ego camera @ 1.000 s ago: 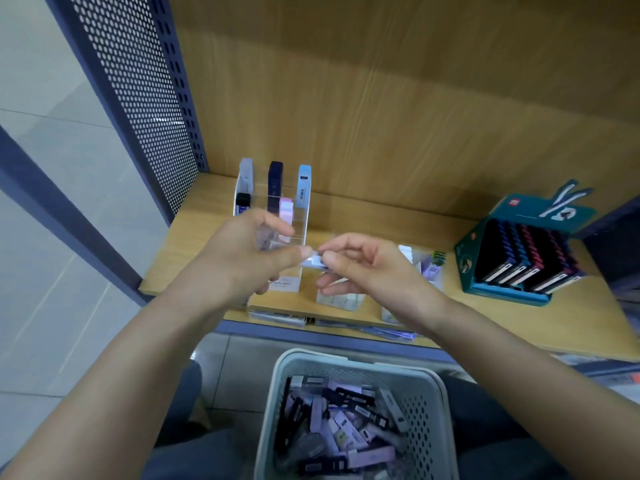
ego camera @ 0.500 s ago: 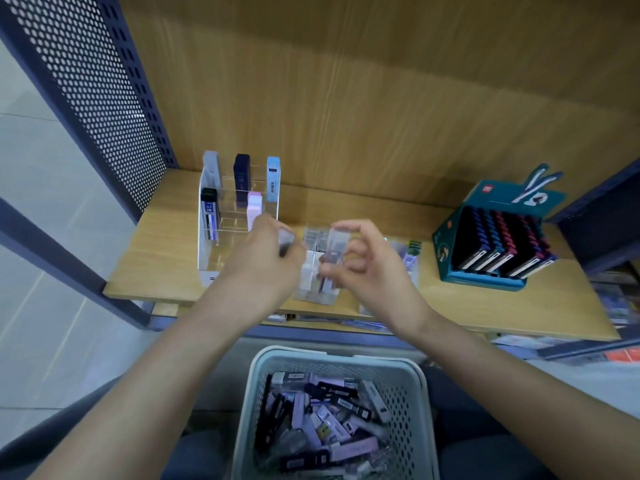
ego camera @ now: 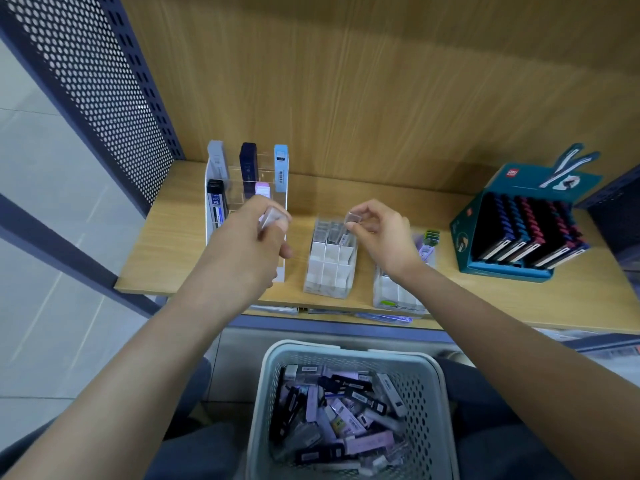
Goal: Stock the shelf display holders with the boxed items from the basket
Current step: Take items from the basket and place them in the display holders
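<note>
Matt wood-grain shelf, glossy clear plastic holders, perforated plastic basket, perforated metal side panel

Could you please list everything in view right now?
Shelf: one, wooden, ahead.
Side panel: one, dark blue, left.
Left holder: one, clear, shelf's left.
Standing boxes: five, grey, navy, light blue, black, pink, in it.
Middle holder: one, clear, white dividers, centre.
Right holder: one, clear, behind the right wrist.
Display carton: one, teal, shelf's right.
Basket: one, pale grey, below the shelf.
Loose boxes: many, black and lilac, in the basket.
Left hand: before the left holder, grips a clear box.
Right hand: over the middle holder, pinches a second clear box.
</note>
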Motion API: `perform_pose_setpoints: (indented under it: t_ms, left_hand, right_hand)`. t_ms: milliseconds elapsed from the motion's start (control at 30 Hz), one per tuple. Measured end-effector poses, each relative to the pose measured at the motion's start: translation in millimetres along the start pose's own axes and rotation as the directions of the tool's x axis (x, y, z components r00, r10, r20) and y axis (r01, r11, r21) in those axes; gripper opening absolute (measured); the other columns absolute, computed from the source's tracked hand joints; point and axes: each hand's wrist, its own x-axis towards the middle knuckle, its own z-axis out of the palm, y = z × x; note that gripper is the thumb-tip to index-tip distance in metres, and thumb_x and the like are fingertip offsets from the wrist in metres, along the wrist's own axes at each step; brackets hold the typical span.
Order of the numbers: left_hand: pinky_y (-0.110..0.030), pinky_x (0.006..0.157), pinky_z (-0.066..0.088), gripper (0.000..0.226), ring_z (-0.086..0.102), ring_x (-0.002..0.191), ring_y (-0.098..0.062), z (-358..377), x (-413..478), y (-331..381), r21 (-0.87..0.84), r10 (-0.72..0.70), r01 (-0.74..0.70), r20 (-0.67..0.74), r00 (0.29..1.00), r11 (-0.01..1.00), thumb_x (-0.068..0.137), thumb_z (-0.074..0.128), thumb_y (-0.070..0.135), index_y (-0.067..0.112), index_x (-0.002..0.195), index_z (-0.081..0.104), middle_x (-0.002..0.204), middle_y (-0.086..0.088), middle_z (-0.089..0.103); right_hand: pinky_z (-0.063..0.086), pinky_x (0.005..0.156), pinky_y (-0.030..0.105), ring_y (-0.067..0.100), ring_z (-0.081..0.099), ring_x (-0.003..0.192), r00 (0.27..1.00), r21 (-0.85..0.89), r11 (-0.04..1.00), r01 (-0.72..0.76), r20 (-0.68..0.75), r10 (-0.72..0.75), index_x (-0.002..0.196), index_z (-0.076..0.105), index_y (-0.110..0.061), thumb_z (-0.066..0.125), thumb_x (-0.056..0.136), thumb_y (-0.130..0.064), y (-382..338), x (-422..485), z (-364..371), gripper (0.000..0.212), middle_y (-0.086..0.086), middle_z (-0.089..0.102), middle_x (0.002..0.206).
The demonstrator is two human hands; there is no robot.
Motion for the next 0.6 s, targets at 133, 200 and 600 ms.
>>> perform_pose_setpoints:
  t_ms: [133, 200, 600]
  left_hand:
    - [-0.027, 0.054, 0.045, 0.020, 0.048, 0.057, -0.015, -3.9, 1.2, -2.4, -0.009, 0.001, -0.001, -0.002, 1.000, 1.000, 0.099, 0.040, 0.019, 0.029, 0.088, 0.054, 0.073, 0.002, 0.060]
    - [-0.027, 0.054, 0.045, 0.020, 0.048, 0.056, -0.014, -4.9, 0.7, -3.1, -0.016, 0.005, -0.005, 0.005, 1.000, 1.000, 0.099, 0.040, 0.019, 0.029, 0.087, 0.054, 0.073, 0.003, 0.060]
    - [-0.030, 0.056, 0.048, 0.019, 0.047, 0.056, -0.013, -8.1, -1.1, -4.3, -0.005, 0.025, -0.024, 0.021, 0.999, 1.000, 0.099, 0.040, 0.021, 0.029, 0.090, 0.054, 0.073, 0.004, 0.061]
  right_hand:
    - [0.049, 0.071, 0.011, 0.012, 0.066, 0.080, 0.998, -0.026, 0.998, 0.061, 0.018, -0.061, 0.091, 0.058, -0.019, 0.064, 0.088, -0.011, 7.5, 0.0, 5.6, 0.011, -0.002, 0.062, 0.089]
    - [0.050, 0.075, 0.012, 0.010, 0.065, 0.080, 0.993, -0.041, 0.992, 0.117, 0.023, -0.116, 0.090, 0.056, -0.020, 0.064, 0.088, -0.010, 9.5, 0.9, 8.3, 0.013, -0.002, 0.063, 0.089]
    - [0.048, 0.080, 0.033, 0.009, 0.055, 0.079, 0.969, -0.300, 0.934, 0.195, -0.087, -0.230, 0.108, 0.057, -0.013, 0.055, 0.092, -0.014, 5.5, 17.5, -4.5, 0.016, -0.006, 0.051, 0.099]
